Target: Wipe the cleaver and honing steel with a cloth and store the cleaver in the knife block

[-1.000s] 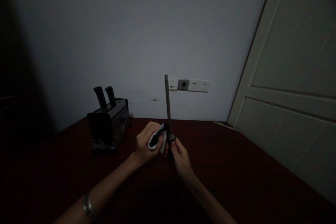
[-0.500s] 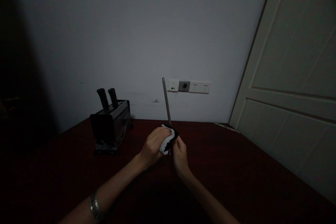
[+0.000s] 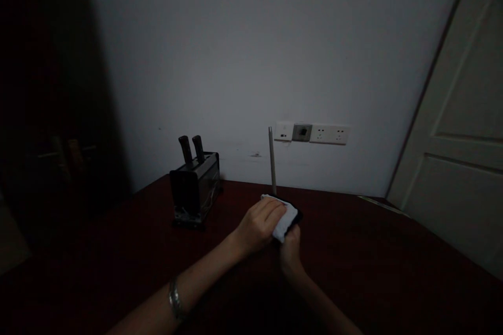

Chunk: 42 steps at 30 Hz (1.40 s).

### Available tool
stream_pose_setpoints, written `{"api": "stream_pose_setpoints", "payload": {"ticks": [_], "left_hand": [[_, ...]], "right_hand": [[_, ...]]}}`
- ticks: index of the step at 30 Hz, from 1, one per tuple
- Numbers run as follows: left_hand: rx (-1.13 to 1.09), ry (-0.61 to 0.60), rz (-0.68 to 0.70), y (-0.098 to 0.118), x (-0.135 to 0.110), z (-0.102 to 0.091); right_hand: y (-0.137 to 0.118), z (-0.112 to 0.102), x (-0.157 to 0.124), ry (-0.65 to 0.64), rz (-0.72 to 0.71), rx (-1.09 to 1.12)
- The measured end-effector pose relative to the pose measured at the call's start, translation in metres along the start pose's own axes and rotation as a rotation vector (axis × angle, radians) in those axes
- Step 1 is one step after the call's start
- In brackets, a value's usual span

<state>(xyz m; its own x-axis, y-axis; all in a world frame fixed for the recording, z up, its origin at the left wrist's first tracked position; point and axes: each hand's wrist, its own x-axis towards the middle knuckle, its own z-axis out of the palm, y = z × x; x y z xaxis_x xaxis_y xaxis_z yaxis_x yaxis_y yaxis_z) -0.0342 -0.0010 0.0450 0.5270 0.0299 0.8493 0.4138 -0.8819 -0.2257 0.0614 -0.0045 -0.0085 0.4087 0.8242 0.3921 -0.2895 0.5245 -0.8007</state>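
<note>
My left hand (image 3: 260, 222) is closed on a folded white cloth (image 3: 288, 220) with a dark underside or backing. The cloth is pressed around the lower part of a slim grey metal rod (image 3: 272, 162), which stands nearly upright with its tip up. My right hand (image 3: 291, 248) is just below and to the right, closed round the rod's lower end. Cloth and dark material hide most of its fingers and the grip. Further left on the table is a black knife block (image 3: 186, 192) with clear sides, holding two black-handled knives (image 3: 192, 150).
The dark red table (image 3: 338, 251) meets a pale wall (image 3: 236, 63). Wall sockets (image 3: 328, 134) are behind the rod. A thin flat strip (image 3: 383, 205) lies at the back right edge, beside a white panelled door (image 3: 463, 188).
The view has turned left, so everything sits further right. My left hand and the cloth now lie flatter and cover more of the rod's base and my right hand.
</note>
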Motion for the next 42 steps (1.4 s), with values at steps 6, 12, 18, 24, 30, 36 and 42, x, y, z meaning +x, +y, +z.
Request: {"api": "stream_pose_setpoints", "payload": {"ticks": [6, 12, 18, 24, 30, 36, 42], "left_hand": [[-0.188, 0.053, -0.060, -0.002, -0.003, 0.002], [-0.189, 0.163, -0.272, -0.012, -0.009, 0.002], [-0.172, 0.151, -0.653, -0.037, -0.020, 0.002], [-0.119, 0.312, -0.574, -0.026, -0.004, -0.011], [-0.160, 0.109, -0.064, -0.013, -0.002, -0.006], [-0.196, 0.053, -0.099, -0.012, -0.005, 0.000], [-0.046, -0.004, 0.059, -0.006, -0.002, -0.002]], "right_hand": [[0.000, 0.000, -0.001, 0.019, 0.141, 0.152], [-0.015, 0.001, -0.003, -0.242, 0.384, 0.307], [-0.049, 0.004, 0.010, -0.356, 0.264, 0.393], [-0.030, 0.003, 0.005, -0.287, 0.213, 0.209], [-0.015, 0.000, 0.001, -0.161, 0.161, 0.058], [-0.015, 0.000, 0.003, -0.119, 0.206, 0.078], [-0.018, 0.000, 0.005, -0.099, -0.092, 0.008]]}}
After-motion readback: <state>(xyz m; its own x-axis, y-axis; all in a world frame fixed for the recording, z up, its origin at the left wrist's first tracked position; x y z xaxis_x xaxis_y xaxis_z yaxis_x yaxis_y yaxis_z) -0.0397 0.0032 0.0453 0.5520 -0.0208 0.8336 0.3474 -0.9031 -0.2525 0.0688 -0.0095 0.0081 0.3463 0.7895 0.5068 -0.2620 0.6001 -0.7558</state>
